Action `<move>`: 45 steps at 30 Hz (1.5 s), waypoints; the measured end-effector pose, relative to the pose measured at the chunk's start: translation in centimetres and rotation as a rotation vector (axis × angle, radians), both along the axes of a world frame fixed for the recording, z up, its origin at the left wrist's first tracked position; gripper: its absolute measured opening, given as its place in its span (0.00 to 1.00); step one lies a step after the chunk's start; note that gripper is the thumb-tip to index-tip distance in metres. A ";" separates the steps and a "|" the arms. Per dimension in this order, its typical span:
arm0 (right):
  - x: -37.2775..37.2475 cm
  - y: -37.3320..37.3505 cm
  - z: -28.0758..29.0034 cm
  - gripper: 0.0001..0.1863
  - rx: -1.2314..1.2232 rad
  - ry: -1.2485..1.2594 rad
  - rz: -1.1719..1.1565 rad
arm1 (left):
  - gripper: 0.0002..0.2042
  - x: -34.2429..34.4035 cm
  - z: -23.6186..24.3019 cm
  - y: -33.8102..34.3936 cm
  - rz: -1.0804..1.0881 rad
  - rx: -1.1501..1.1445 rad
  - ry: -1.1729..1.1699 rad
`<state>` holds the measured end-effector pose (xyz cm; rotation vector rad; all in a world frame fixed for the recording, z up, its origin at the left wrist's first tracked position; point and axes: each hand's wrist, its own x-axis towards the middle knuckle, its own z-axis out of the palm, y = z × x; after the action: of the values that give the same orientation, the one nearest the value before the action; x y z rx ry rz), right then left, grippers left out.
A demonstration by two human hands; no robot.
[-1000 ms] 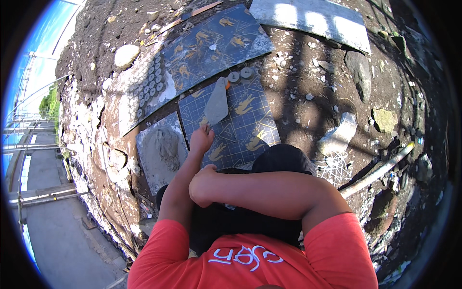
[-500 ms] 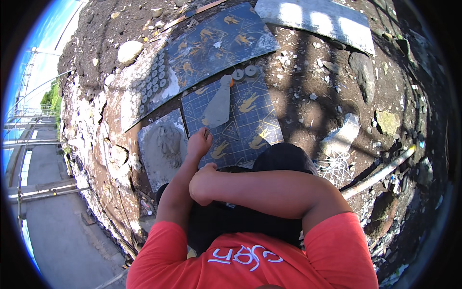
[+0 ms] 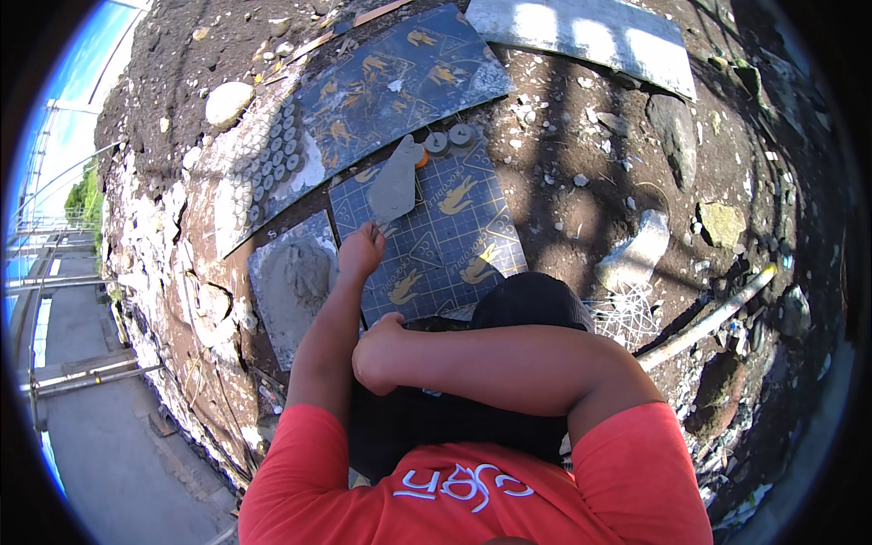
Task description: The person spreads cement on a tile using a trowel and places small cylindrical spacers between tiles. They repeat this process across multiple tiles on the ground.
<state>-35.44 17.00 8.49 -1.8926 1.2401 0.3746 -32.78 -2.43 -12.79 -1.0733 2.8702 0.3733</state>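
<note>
My left hand (image 3: 361,247) is closed around the handle end of a trowel (image 3: 392,191). The broad grey blade points away from me over a dark, grid-printed board (image 3: 459,232). Its narrow tip lies over or beside a small orange piece (image 3: 421,158), mostly hidden. Two round grey discs (image 3: 448,139) sit to the right of the tip at the board's far edge. Left of my left hand, a pile of wet grey mortar (image 3: 300,272) rests on a smaller board (image 3: 272,313). My right hand (image 3: 377,352) is tucked against my left forearm; its fingers are mostly hidden.
Beyond lies a larger printed panel (image 3: 400,77), with rows of grey discs (image 3: 277,154) to its left. A pale panel (image 3: 581,41) is at the far right. Stones (image 3: 672,141), a whitish bag (image 3: 636,250) and a pole (image 3: 708,318) lie on the rubble at right.
My left hand and the trowel have moved slightly away from me and left across the board. More of the orange piece shows. The whole view has shifted a little; my right hand stays by my left forearm.
</note>
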 end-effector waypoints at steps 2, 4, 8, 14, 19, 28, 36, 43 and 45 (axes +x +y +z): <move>0.0 -0.1 -0.1 0.26 0.012 0.002 -0.007 | 0.16 -0.1 0.0 -0.3 0.052 0.006 -0.009; 0.0 -0.1 -0.2 0.26 0.011 -0.007 -0.006 | 0.17 0.1 0.1 -0.5 0.061 -0.007 -0.006; 0.0 -0.3 -0.2 0.26 0.018 0.002 -0.013 | 0.17 1.1 0.3 -0.1 0.121 0.022 0.021; 0.1 -0.3 -0.1 0.26 0.002 0.012 0.008 | 0.18 1.4 -0.2 1.8 0.130 0.150 0.155; -0.2 0.1 0.1 0.25 0.004 0.005 -0.005 | 0.19 0.3 -0.7 2.3 0.060 0.170 0.110; -0.1 0.3 0.3 0.22 -0.018 -0.022 -0.029 | 0.20 1.6 0.5 3.8 0.005 0.216 0.077; 0.0 0.8 0.9 0.22 -0.043 -0.027 -0.028 | 0.19 3.1 1.0 3.5 0.030 0.170 0.113; -0.1 1.4 1.2 0.23 -0.043 0.005 -0.016 | 0.19 0.7 0.2 2.0 0.036 0.120 0.087; -0.2 1.4 1.2 0.24 -0.043 -0.001 -0.023 | 0.19 1.0 0.5 2.2 0.019 0.125 0.061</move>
<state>-35.63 18.42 9.66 -1.9131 1.2772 0.3373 -31.78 -0.20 -12.25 -1.0859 2.8462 0.5887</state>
